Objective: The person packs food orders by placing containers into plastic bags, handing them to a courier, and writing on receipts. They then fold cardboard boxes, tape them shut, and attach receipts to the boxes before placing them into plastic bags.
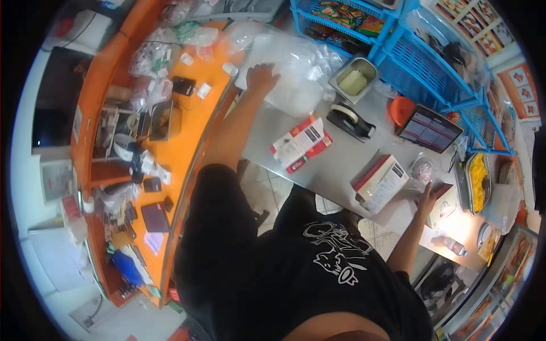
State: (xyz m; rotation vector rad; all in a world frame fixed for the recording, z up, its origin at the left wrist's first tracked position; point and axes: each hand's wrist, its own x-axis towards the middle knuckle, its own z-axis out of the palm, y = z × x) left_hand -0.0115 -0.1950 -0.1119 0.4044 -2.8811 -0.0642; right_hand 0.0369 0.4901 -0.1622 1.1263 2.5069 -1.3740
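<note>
My left hand [261, 78] reaches to the far left part of the metal counter [261, 150], its fingers spread over the edge of a pile of clear plastic bags [301, 68]. On the right, my right hand [426, 200] is closed at the side of a small white and red carton [443, 207]. Just beyond its fingertips stands a clear plastic bag or cup with pinkish contents [422, 169]. A larger red and white box [382, 183] is to the left of this hand. Another red and white box [301, 144] lies nearer my left arm.
A black tape dispenser [351, 121], a metal pan [354, 79] and a tablet [430, 128] stand along the back. Blue plastic racks [421, 62] rise behind. A bottle [449, 246] lies at the right, near a tray of yellow food [478, 182]. An orange counter [193, 119] runs along the left.
</note>
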